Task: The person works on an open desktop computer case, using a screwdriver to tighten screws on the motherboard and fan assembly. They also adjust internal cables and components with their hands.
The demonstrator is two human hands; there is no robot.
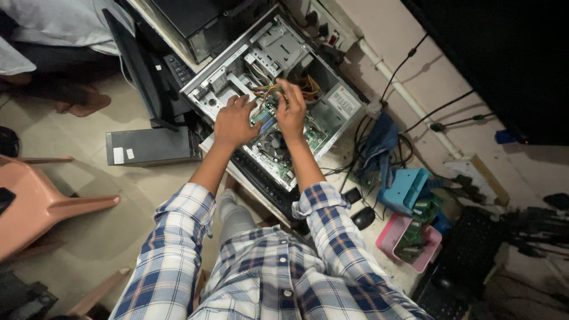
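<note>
Inside the open case (pixel 274 89), above the board (pixel 283 142): a wire bundle (pixel 268 92), orange, yellow and red strands, running from the drive cage (pixel 275 47) down toward your hands.

- Right hand (pixel 291 112): fingers curled and pinched on the wire bundle at its near end; this is the nearer hand, directly on it.
- Left hand (pixel 234 121): fingers bent, knuckles up, resting at the case's left edge just beside the bundle; whether it grips anything cannot be told.
- Case: lies on its side on the floor (pixel 89 178), long axis slanting from near-right to far-left, open face toward you.
- Fan (pixel 271 144): on the board, between your wrists, below the bundle.
- Power unit (pixel 344 104): right of your right hand, inside the case.
- Cables (pixel 415 112): along the wall, right of the case, well apart.
- Blue cloth (pixel 379 142), blue tray (pixel 406 186), pink tray (pixel 394 234): right, near the wall.
- Mouse (pixel 363 217): by your right sleeve.
- Second tower (pixel 151 146): left, lying flat.
- Chair (pixel 35 201): far left.
</note>
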